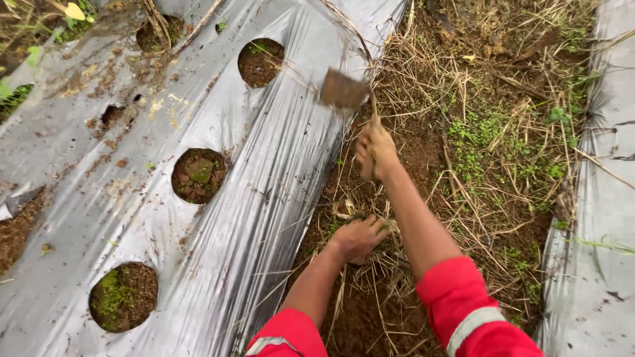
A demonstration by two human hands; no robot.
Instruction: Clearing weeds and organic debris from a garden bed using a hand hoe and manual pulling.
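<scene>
1. At the far left, a silver plastic mulch sheet [264,198] covers a raised bed and runs from the bottom left up to the top centre; it is creased and spattered with soil.
2. Round planting holes are cut in the sheet: one at the bottom left [124,297] with moss and soil, one in the middle [198,175], and one near the top [260,62]. Each shows dark earth and a little green.
3. Just right of the sheet's edge, the left hand [357,238] is pressed down on the ground, its fingers curled into a tuft of dry grass [370,277] and weeds in the furrow.
4. Above it, the right hand [376,151] is closed in a fist around the handle of a small hand hoe [342,90]. The rusty, flat blade is lifted off the ground, over the edge of the sheet, and blurred.
5. Both forearms are bare, with red sleeves [463,304] bearing a grey band.
6. Further right, the furrow [489,145] holds brown soil, straw and small green weeds.
7. At the far right edge lies a second silver sheet [595,264].
</scene>
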